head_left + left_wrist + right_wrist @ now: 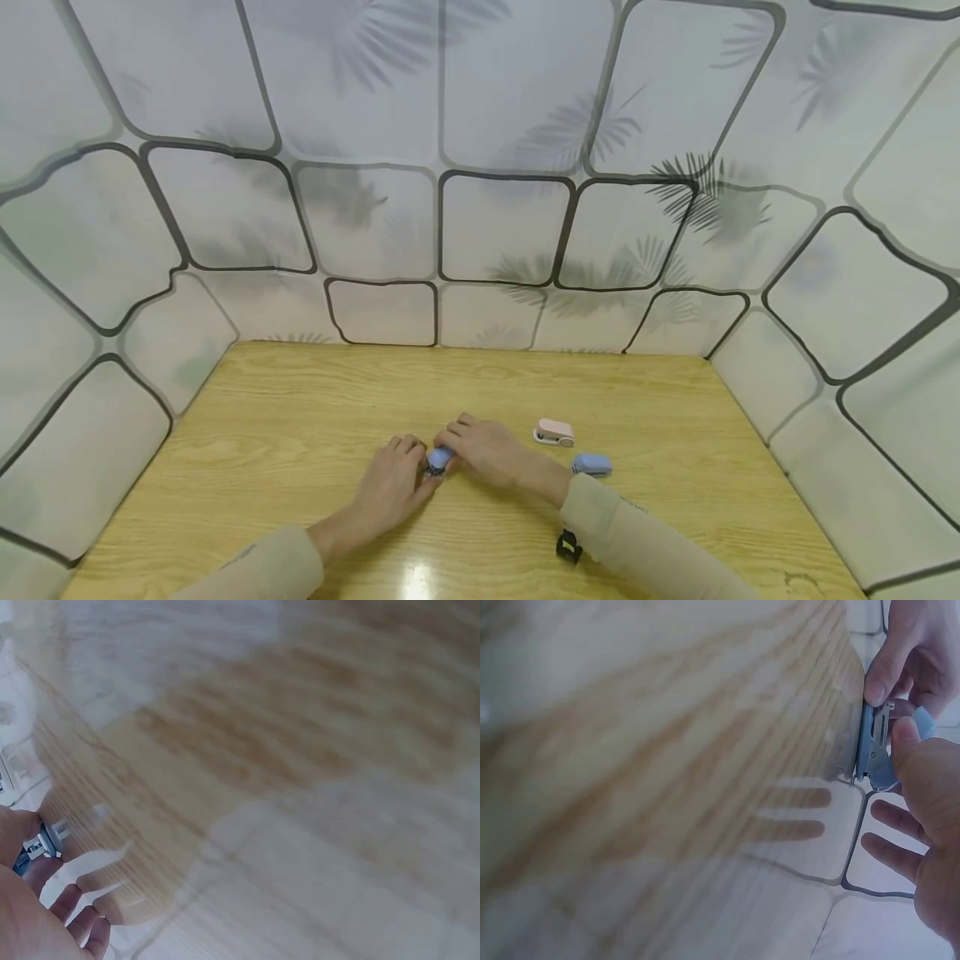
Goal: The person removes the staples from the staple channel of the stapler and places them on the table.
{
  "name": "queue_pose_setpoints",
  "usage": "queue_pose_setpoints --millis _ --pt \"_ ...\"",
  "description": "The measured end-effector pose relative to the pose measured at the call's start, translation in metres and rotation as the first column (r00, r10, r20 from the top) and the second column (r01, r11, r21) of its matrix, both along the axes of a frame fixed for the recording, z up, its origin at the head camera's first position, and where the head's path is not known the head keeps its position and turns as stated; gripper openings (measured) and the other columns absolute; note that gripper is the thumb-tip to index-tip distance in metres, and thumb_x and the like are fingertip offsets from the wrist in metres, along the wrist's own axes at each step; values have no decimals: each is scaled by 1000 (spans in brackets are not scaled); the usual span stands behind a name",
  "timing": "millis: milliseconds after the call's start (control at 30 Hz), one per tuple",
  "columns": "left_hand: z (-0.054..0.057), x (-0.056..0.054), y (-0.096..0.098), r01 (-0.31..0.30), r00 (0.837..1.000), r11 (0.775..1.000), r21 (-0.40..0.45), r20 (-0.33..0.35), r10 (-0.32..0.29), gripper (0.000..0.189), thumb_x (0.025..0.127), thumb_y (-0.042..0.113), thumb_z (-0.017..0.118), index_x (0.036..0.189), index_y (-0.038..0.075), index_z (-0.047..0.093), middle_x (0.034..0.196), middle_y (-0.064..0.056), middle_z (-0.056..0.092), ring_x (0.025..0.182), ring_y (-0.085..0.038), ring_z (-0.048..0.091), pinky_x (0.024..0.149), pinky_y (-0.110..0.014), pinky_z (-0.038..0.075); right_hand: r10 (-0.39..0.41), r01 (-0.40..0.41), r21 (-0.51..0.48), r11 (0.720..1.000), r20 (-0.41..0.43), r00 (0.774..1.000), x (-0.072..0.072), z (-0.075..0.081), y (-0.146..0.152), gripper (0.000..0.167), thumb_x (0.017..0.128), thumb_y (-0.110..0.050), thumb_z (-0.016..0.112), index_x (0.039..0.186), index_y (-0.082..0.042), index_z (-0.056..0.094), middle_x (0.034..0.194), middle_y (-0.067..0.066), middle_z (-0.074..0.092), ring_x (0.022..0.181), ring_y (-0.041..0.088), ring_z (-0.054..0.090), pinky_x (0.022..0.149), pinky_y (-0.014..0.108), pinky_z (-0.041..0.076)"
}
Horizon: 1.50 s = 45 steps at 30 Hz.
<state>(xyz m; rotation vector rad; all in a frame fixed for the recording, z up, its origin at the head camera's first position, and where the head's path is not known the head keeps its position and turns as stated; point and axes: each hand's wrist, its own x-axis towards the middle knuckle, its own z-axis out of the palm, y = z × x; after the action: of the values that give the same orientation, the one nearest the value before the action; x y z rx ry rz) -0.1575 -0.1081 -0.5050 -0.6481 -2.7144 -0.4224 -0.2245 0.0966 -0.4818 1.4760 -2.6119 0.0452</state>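
Note:
Both hands hold a small blue stapler [439, 457] just above or on the wooden table. In the right wrist view its blue cover stands swung up from the base, and the metal staple channel [881, 735] shows between them. My left hand [390, 482] pinches one end between thumb and finger; its other fingers are spread in the left wrist view. Opposite it, my right hand [487, 450] grips the stapler near the hinge end, thumb on the cover. Fingers hide part of the stapler in every view.
Right of the hands lie a pink and white stapler [555, 432] and a second blue stapler [592, 464]. A small black object [568, 547] with a yellow-green mark is partly under the right sleeve. Patterned cloth walls [495, 233] border the wooden table [315, 392] at the back and sides.

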Motion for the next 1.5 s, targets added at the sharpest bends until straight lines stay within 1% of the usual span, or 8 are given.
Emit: queue_pose_setpoints --millis 267,400,533,633,833,1100,1267,1500 --pt "1 0 1 -15 1000 1000 6 3 15 31 86 31 88 88 10 67 104 -7 71 91 -21 65 77 -36 58 -16 17 53 998 -13 1000 1 6 5 39 107 -43 55 137 -20 63 132 -6 71 124 12 64 103 29 56" --pt "1 0 1 -15 1000 1000 12 -12 15 30 85 31 89 88 10 67 102 -6 70 89 -19 64 76 -34 57 26 -21 53 998 -105 994 1 10 9 39 107 -44 58 139 -22 64 131 -7 72 123 12 66 104 31 56" --pt "0 0 2 -25 1000 1000 12 -5 25 30 86 31 88 89 11 67 101 -4 69 88 -18 63 75 -33 56 83 -77 33 996 -235 968 -3 12 13 39 104 -43 65 138 -23 66 126 -7 75 117 12 70 100 29 58" --pt "0 0 3 -35 999 999 4 6 35 30 86 32 88 90 11 68 100 -4 68 87 -17 62 74 -33 55 104 -104 13 994 -293 951 -6 15 16 37 101 -42 70 133 -23 69 122 -8 76 113 11 71 96 27 59" --pt "1 1 4 -53 998 998 15 32 53 30 85 32 88 90 10 68 99 -4 69 88 -18 63 75 -34 56 70 -81 -27 996 -287 955 -13 20 22 37 97 -43 75 129 -24 71 118 -8 77 110 12 71 93 27 59" --pt "4 2 2 -83 993 997 4 80 83 29 85 33 88 88 11 69 101 -6 69 90 -19 63 79 -39 57 27 -52 -68 996 -322 946 -21 20 28 32 96 -41 77 122 -21 74 112 -7 77 105 12 71 89 27 60" --pt "5 2 1 -97 992 995 8 86 96 29 85 35 87 88 11 70 98 -5 67 89 -18 60 79 -39 56 7 -22 -49 999 -294 956 -27 16 31 23 97 -36 76 116 -22 76 111 -7 77 105 11 71 91 28 60" --pt "3 2 1 -107 992 994 15 76 106 29 85 35 87 87 13 69 95 -4 66 87 -17 58 77 -39 54 -2 -2 -14 1000 -264 964 -32 10 34 21 100 -38 72 116 -24 77 112 -8 78 106 11 71 90 28 60"
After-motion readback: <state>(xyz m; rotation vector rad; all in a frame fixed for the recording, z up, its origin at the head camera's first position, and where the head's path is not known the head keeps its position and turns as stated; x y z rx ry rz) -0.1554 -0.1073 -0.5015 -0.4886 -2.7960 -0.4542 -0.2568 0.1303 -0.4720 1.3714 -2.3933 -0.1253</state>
